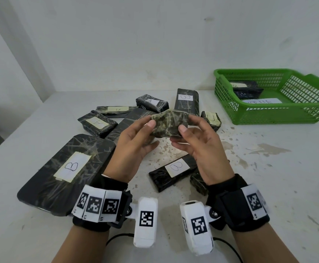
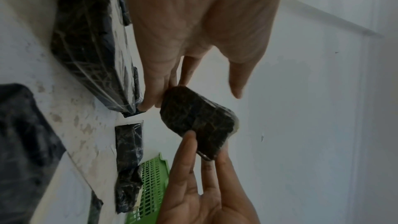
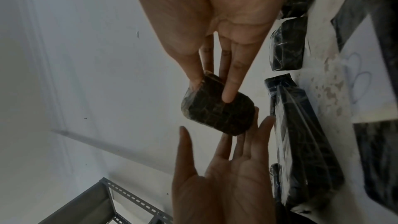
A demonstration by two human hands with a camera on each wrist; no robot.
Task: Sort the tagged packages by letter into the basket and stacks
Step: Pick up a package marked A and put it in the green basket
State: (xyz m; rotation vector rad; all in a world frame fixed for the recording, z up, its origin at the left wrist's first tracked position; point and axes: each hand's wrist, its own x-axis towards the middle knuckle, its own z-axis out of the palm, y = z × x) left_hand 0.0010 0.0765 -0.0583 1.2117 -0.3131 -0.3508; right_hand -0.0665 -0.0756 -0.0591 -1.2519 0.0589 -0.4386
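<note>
Head view shows the sorting barely begun. Both hands, the left hand (image 1: 135, 137) and right hand (image 1: 202, 143), hold one small black film-wrapped package (image 1: 169, 123) up in the middle of the frame, fingers (image 1: 151, 123) pinching its two ends; no letter tag shows on the side facing the camera, so it seems they are turning it to find one. At upper right the green plastic lattice basket (image 1: 268, 114) holds two dark packages, one apparently tagged B. About nine more lie loose on the white speckled desk (image 1: 259, 168), including a large flat package tagged B (image 1: 67, 173) at lower left and one tagged A (image 1: 97, 123). No sorted stacks are visible yet.
</note>
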